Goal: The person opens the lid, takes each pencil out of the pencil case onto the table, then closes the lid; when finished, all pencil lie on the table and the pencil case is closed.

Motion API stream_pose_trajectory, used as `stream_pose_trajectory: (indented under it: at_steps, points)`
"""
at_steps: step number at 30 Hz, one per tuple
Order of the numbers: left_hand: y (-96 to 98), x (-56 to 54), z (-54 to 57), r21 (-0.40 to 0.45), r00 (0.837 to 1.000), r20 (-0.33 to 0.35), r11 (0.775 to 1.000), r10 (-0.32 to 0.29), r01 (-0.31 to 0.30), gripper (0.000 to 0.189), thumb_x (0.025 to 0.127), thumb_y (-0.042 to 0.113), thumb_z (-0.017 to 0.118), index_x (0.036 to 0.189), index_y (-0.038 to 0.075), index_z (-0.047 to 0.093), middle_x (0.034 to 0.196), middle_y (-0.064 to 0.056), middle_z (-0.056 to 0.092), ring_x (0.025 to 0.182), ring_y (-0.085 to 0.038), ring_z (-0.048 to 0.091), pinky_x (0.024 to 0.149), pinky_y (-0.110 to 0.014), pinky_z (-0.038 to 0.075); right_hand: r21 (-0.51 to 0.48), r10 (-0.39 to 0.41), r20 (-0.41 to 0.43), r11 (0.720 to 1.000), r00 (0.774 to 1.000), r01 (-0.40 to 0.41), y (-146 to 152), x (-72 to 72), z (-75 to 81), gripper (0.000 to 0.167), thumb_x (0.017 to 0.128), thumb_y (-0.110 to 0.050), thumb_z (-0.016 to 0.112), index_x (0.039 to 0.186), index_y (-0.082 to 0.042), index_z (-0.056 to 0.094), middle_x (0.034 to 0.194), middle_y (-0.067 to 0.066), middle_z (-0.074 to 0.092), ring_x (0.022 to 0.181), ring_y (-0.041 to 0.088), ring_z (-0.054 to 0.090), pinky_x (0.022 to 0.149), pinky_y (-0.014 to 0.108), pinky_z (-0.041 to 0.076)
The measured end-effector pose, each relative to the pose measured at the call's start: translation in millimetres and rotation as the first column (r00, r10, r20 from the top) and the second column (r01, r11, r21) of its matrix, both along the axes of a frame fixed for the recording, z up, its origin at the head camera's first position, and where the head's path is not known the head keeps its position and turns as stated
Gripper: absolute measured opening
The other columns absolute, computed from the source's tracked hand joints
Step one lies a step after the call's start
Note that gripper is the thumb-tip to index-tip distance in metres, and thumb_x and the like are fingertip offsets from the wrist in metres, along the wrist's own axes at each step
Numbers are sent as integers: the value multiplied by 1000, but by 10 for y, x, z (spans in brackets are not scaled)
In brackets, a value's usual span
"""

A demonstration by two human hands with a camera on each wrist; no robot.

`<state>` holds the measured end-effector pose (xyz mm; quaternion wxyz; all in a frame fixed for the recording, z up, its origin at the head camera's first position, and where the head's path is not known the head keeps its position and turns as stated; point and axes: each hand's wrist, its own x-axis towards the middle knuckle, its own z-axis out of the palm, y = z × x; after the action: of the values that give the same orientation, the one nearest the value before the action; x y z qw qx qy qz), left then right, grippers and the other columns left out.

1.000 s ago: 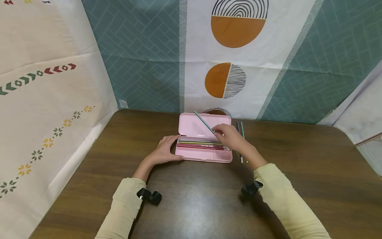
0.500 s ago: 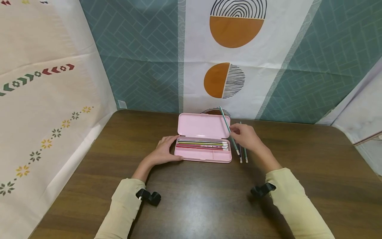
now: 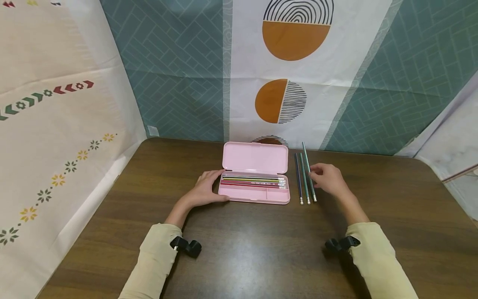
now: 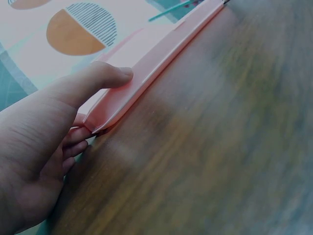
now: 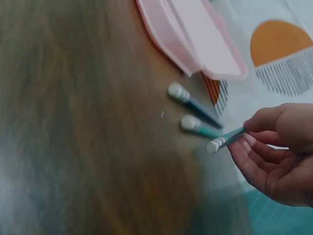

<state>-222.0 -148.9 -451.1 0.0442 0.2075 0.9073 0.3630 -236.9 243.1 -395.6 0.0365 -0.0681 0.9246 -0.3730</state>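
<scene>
A pink pencil case [image 3: 242,192] stands open at the back of the table, with several pencils [image 3: 252,183] side by side in its long compartment. My left hand [image 3: 203,189] holds its left end. In the left wrist view the thumb [image 4: 117,77] lies over the front wall and the fingers go round the end. My right hand [image 3: 328,179] pinches a teal-green pencil [image 5: 232,137] between thumb and fingers, its white eraser end toward me. Beside it on the table lie a dark blue pencil [image 3: 298,178] and another green pencil [image 3: 304,178], roughly parallel.
The case's raised lid [image 3: 255,158] stands close to the patterned cloth [image 3: 242,104] hanging behind the table. Another cloth [image 3: 74,137] hangs at the left. The wooden table [image 3: 242,249] extends on both sides of the case. Black wrist cameras sit on both sleeves.
My right hand has carried the green pencil from above the case rightward, past the two lying pencils, and lowered it alongside them. The left hand stays on the case.
</scene>
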Motion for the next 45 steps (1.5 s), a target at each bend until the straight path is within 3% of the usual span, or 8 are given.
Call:
stream_pose_trajectory:
  at_steps: [7,14,20,34,36,41,45]
  points:
    - [-13,16,14,7,1000,16,1000,4,-4,92,72,38,80,147,5,38,144,-16,41,131,-32,30,107,-56,21,-14,-10,66,1000,998,11,106,16,-142,32,94,-2,55,117,20,54,106,34,62,75,31,70,65,36,56]
    - [-2,13,6,4,1000,17,1000,7,-7,92,73,39,79,148,5,37,144,-16,41,131,-32,30,105,-57,24,95,-14,19,995,1000,12,94,3,-174,31,92,-5,57,111,19,59,102,32,65,63,26,69,61,36,56]
    - [4,17,15,11,1000,29,1000,10,-10,92,73,38,79,148,6,37,145,-15,41,132,-31,29,106,-56,23,164,-45,30,986,999,39,41,2,-165,34,93,-8,56,113,19,58,103,31,65,62,25,68,65,40,55]
    - [15,21,36,17,999,34,1000,10,-11,91,72,38,79,147,6,38,145,-15,41,131,-31,29,106,-56,23,180,-43,-2,983,999,43,53,-8,-174,36,91,-7,51,117,19,57,103,31,65,62,24,68,63,39,55]
    - [15,22,40,14,999,35,1000,9,-9,92,72,38,79,147,6,38,145,-15,41,132,-32,29,106,-56,24,194,-45,-12,980,999,46,57,-13,-165,36,92,-8,51,117,17,57,103,30,65,64,26,68,66,41,54]
    - [10,25,39,9,1000,29,1000,9,-9,92,73,38,79,147,5,37,145,-16,41,132,-33,29,106,-55,24,260,-39,-95,964,995,62,23,-15,-119,34,92,-11,53,114,14,61,104,28,65,90,41,63,79,53,48]
    - [10,28,33,10,1000,28,1000,6,-7,91,73,38,79,147,5,38,144,-16,41,132,-33,29,106,-55,24,241,17,-160,970,987,23,-83,-8,-69,33,92,-8,55,116,13,62,105,29,65,97,44,61,81,55,47]
